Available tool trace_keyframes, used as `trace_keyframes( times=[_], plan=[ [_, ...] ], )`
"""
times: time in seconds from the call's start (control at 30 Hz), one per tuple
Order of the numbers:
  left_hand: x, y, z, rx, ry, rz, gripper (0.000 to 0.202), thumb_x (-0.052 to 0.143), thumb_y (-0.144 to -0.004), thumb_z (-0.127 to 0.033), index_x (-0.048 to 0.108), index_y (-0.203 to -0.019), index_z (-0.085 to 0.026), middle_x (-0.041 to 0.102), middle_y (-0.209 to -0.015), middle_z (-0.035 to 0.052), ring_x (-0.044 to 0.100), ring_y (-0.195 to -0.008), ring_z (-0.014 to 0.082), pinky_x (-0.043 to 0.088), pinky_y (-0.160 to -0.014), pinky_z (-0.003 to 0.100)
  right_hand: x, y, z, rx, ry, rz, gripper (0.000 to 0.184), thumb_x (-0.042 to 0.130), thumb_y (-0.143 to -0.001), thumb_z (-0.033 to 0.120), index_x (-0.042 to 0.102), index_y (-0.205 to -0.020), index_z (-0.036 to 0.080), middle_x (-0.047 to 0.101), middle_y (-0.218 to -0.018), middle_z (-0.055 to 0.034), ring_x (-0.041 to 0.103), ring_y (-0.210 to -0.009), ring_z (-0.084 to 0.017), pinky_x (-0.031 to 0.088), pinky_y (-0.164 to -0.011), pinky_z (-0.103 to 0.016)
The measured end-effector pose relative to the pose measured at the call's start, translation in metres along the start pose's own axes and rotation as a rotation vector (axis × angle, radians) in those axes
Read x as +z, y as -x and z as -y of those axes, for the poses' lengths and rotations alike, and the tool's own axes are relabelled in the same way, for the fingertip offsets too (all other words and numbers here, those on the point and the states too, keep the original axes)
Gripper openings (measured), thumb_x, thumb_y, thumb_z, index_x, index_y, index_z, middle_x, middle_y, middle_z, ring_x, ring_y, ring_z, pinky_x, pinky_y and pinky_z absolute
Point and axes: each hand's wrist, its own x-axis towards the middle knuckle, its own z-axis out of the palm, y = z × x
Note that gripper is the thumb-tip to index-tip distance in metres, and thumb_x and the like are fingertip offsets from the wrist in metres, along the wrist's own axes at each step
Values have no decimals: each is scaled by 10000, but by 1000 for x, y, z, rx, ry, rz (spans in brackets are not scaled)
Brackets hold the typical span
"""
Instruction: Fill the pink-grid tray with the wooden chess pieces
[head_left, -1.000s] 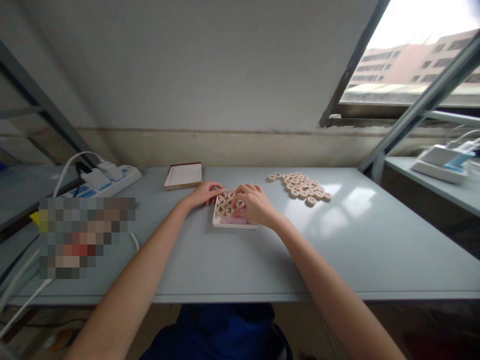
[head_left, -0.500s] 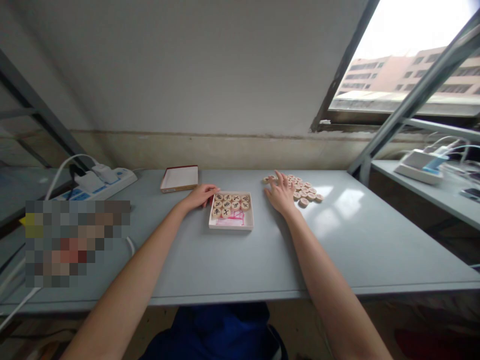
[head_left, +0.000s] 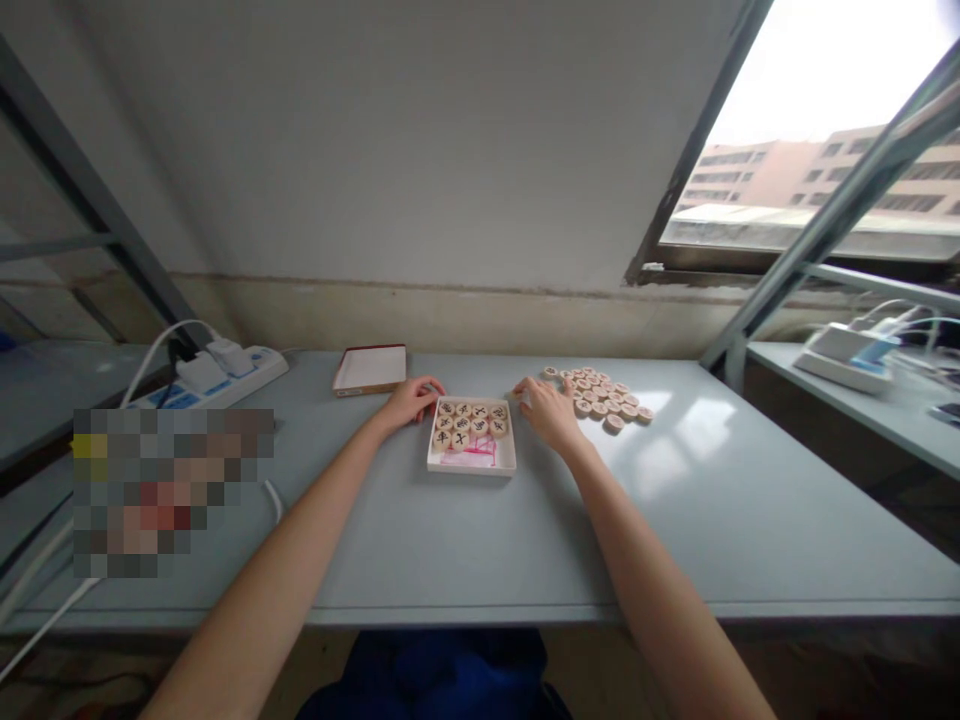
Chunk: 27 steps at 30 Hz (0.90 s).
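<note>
A shallow white box (head_left: 472, 467) lies on the desk before me, with several round wooden Chinese chess pieces (head_left: 461, 424) in rows in its far part, black characters facing up. My left hand (head_left: 411, 401) is at the box's far left corner, its curled fingers against the edge. Just right of the box, my right hand (head_left: 547, 410) is closed in a pinch on a chess piece (head_left: 514, 397), mostly hidden by the fingers. Beyond and right of that hand lies a cluster of loose chess pieces (head_left: 600, 392), with one piece (head_left: 550, 372) slightly apart.
The box lid (head_left: 370, 369) lies inside up near the wall. On the left are a power strip (head_left: 244, 368) with plugs, cables and a blurred-out patch. A slanted metal post (head_left: 739, 335) stands at the desk's right rear, beside another shelf holding a white socket box (head_left: 844, 357).
My right hand has moved left from the loose pieces toward the box, its spread fingers now closed on a piece. My left hand stays by the box. The view has shifted slightly.
</note>
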Motion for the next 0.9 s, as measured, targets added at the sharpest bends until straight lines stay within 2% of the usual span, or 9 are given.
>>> trace_keyframes(
  times=[0.13,0.33,0.57,0.67,0.8,0.9],
  plan=[
    [0,-2,4,10,59,-42,193,467,-733,-292,502,-848,-141,482,-496,-62,364,-312,22,248,-318,137,-2,-1,4,1,1,12,190,459,-768,156,535,-921,239,591,-966,-26,455,-965,-215,159,-891,-450],
    [-1,-2,7,13,113,-46,191,500,-712,-305,480,-825,-152,478,-470,-69,372,-315,27,264,-326,135,1,-2,7,-36,55,39,310,415,-792,122,556,-1024,271,571,-1039,-43,459,-947,-218,204,-827,-396],
    [1,-5,14,-1,124,-39,157,479,-695,-284,483,-779,-152,497,-471,-62,369,-309,32,257,-319,139,-4,-1,2,25,48,29,187,486,-794,251,599,-942,269,582,-972,-32,457,-927,-214,252,-790,-350],
    [1,-8,16,-16,103,-54,136,464,-687,-277,494,-711,-146,490,-458,-58,356,-301,29,250,-316,141,-7,-1,0,29,28,-14,149,510,-782,271,611,-890,272,579,-957,-25,455,-932,-211,252,-813,-353],
    [1,-10,17,-16,91,-50,238,484,-685,-346,522,-794,-138,510,-492,-50,351,-301,31,243,-311,151,-19,-2,4,62,-41,-150,121,528,-769,317,613,-847,278,572,-954,-14,446,-958,-216,208,-879,-387],
    [1,-10,21,-11,92,-65,305,487,-684,-411,518,-819,-139,502,-491,-52,350,-299,34,230,-309,154,-30,-3,14,100,-177,-200,152,549,-745,361,607,-861,283,569,-964,-12,452,-959,-217,242,-859,-361]
  ],
)
